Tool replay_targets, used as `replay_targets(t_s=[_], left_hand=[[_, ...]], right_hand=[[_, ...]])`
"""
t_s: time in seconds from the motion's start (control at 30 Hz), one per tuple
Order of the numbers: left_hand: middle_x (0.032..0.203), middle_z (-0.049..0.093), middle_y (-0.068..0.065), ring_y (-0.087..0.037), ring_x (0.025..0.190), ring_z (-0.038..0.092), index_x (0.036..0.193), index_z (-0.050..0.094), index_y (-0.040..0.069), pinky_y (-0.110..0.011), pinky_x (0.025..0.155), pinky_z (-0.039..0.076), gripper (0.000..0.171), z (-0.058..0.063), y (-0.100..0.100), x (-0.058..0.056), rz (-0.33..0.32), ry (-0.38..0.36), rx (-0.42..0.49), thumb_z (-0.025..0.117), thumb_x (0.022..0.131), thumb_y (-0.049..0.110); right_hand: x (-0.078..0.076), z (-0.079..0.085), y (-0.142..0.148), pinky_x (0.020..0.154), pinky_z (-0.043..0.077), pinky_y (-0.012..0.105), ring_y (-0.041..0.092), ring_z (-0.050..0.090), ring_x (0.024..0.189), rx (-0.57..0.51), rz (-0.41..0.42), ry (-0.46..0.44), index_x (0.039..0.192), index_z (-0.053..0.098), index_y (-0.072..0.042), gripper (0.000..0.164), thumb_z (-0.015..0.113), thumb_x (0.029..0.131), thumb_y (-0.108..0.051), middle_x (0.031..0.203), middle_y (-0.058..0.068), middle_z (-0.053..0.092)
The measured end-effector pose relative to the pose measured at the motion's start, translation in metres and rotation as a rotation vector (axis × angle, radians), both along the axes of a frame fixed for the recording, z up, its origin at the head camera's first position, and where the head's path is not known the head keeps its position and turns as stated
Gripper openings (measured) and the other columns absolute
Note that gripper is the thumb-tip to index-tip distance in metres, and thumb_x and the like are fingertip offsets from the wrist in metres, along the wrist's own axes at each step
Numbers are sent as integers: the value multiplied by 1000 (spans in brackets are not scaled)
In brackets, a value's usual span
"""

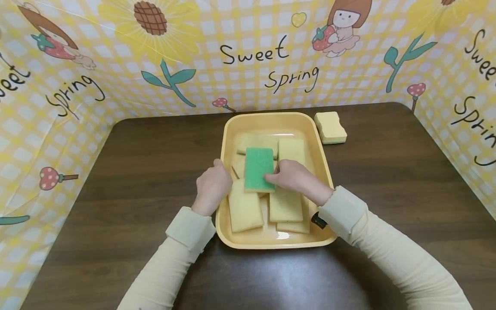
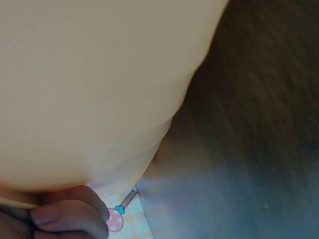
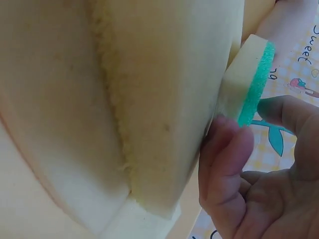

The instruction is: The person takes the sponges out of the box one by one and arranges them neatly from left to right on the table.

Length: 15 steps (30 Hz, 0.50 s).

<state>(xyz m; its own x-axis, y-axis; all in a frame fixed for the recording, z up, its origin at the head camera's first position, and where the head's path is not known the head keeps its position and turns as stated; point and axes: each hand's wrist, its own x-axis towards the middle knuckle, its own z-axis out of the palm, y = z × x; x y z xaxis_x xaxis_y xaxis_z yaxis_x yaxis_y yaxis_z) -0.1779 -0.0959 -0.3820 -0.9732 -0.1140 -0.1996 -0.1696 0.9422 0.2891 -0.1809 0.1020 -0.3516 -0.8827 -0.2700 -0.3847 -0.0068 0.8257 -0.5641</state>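
My right hand (image 1: 295,175) pinches a green-and-yellow scouring sponge (image 1: 258,168), thumb on the green face and fingers beneath. It is held green side up over the middle of a pale yellow plastic tray (image 1: 271,116). Seen from the right wrist, the same sponge (image 3: 249,79) sits between thumb and fingertips. At the tray's left side, my left hand (image 1: 213,185) grips the rim; its curled fingers (image 2: 75,216) show beside the tray wall (image 2: 79,99) in the left wrist view. Several sponges lie yellow side up in the tray, such as one sponge (image 1: 246,211) at the front left.
Another sponge (image 1: 330,127) with notched sides lies yellow side up on the dark wooden table (image 1: 162,146), just outside the tray's back right corner. A yellow checked cloth (image 1: 248,82) hangs behind the table and along both sides. A small black object (image 1: 319,221) shows beside the right cuff.
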Motion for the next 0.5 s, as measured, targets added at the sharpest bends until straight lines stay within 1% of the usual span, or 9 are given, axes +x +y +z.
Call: replay_targets(t_s=[0.13, 0.17, 0.23, 0.33, 0.4, 0.5], left_hand=[[86, 65, -21, -33, 75, 65, 107, 45, -1, -49, 67, 51, 23, 0, -1, 0, 1, -1, 3, 31, 97, 15], [86, 65, -21, -33, 75, 65, 106, 45, -1, -49, 68, 51, 23, 0, -1, 0, 1, 0, 3, 31, 97, 15], [86, 64, -21, -34, 75, 65, 105, 45, -1, -49, 67, 51, 22, 0, -1, 0, -2, 5, 3, 31, 97, 15], [85, 64, -21, -34, 75, 65, 103, 45, -1, -49, 66, 50, 22, 0, 0, 0, -1, 10, 2, 30, 97, 15], [85, 64, -21, -34, 74, 65, 103, 45, -1, -49, 65, 50, 22, 1, 0, 0, -3, 8, 0, 29, 97, 14], [86, 64, -22, -34, 75, 65, 102, 45, -1, -48, 66, 50, 22, 0, 0, 0, 1, 3, -2, 29, 97, 14]], right_hand=[[1, 1, -3, 46, 25, 22, 7, 25, 45, -2, -8, -2, 50, 33, -18, 48, 57, 89, -33, 47, -8, 25], [2, 1, -4, 46, 26, 22, 8, 27, 46, -2, -9, 2, 52, 34, -17, 45, 57, 89, -32, 49, -7, 27], [2, 1, -4, 49, 30, 23, 10, 34, 50, -6, -16, 7, 60, 41, -14, 37, 57, 88, -31, 55, -5, 35], [3, 0, -4, 54, 34, 24, 13, 42, 59, -13, -22, 21, 75, 46, -10, 25, 57, 88, -29, 67, 0, 44], [3, -1, -4, 57, 36, 25, 15, 46, 65, -13, -23, 28, 84, 48, -8, 24, 58, 88, -29, 74, 2, 47], [4, -1, -5, 58, 36, 26, 16, 45, 67, -9, -20, 54, 86, 47, -8, 23, 59, 87, -29, 75, 2, 46]])
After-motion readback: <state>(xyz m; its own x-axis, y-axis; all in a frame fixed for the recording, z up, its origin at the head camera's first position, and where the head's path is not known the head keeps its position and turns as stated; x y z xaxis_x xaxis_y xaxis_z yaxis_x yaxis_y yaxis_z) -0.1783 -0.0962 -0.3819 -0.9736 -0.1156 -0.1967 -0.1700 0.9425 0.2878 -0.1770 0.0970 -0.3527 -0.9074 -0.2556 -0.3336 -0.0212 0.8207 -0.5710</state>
